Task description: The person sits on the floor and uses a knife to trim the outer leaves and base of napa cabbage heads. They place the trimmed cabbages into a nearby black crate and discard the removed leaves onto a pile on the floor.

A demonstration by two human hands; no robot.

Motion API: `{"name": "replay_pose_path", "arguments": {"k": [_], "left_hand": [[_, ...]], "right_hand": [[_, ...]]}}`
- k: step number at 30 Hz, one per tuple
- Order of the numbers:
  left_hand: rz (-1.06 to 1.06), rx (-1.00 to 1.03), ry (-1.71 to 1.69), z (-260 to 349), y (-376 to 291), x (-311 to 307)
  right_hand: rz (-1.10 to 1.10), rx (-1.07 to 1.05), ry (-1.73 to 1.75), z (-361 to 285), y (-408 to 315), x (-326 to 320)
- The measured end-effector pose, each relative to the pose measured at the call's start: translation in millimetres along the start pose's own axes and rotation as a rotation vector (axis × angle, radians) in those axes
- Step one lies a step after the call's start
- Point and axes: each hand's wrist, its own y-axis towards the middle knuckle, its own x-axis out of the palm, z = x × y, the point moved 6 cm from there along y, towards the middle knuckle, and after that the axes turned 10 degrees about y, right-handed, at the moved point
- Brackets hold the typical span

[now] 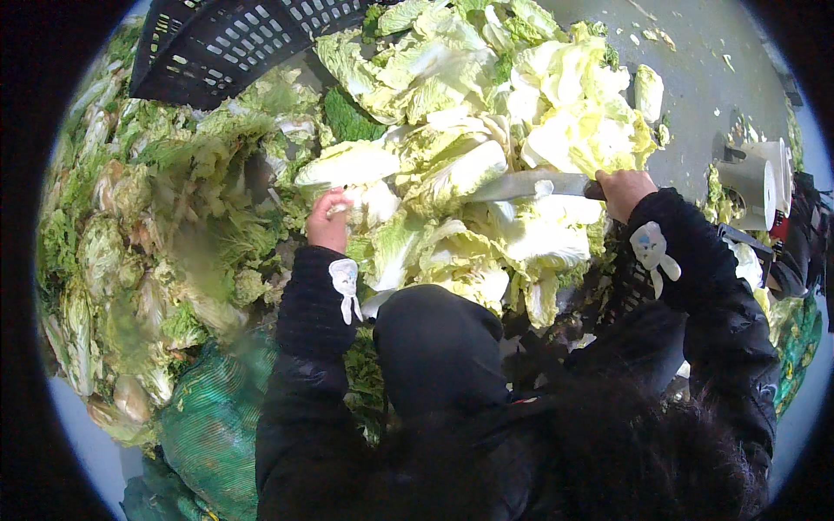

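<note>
My right hand (pixel 627 193) is closed around the dark handle of a large knife (pixel 502 187). Its broad blade points left, over loose leaves and against the lower end of a napa cabbage head (pixel 472 170). A small pale scrap (pixel 543 189) sits at the blade. On the left, my left hand (pixel 328 221) has its fingers curled beside a pale cabbage piece (pixel 374 205); whether it grips anything is unclear. Just above that hand lies another napa cabbage head (pixel 348 163). Pale trimmed leaves (pixel 423 260) are heaped between my hands and my knees.
A black perforated plastic crate (pixel 228 49) stands at upper left. Discarded cabbage leaves (pixel 124 221) cover the left side, with a green mesh sack (pixel 212 404) below. White buckets (pixel 749 185) stand at right. A small cabbage head (pixel 648 93) lies on the grey floor (pixel 704 84).
</note>
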Motion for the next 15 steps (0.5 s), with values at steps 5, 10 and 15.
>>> {"name": "replay_pose_path", "arguments": {"k": [5,10,15], "left_hand": [[-0.095,0.069,0.019,20.9,3.7,-8.7],[-0.029,0.134,0.226,32.3,15.4,-15.7],[-0.040,0.334,0.175,49.6,15.0,-10.2]], "right_hand": [[0.051,0.024,0.012,4.8,0.2,9.0],[0.066,0.033,0.054,-2.6,-4.2,14.5],[0.113,-0.050,0.000,-11.7,0.9,27.5]]}}
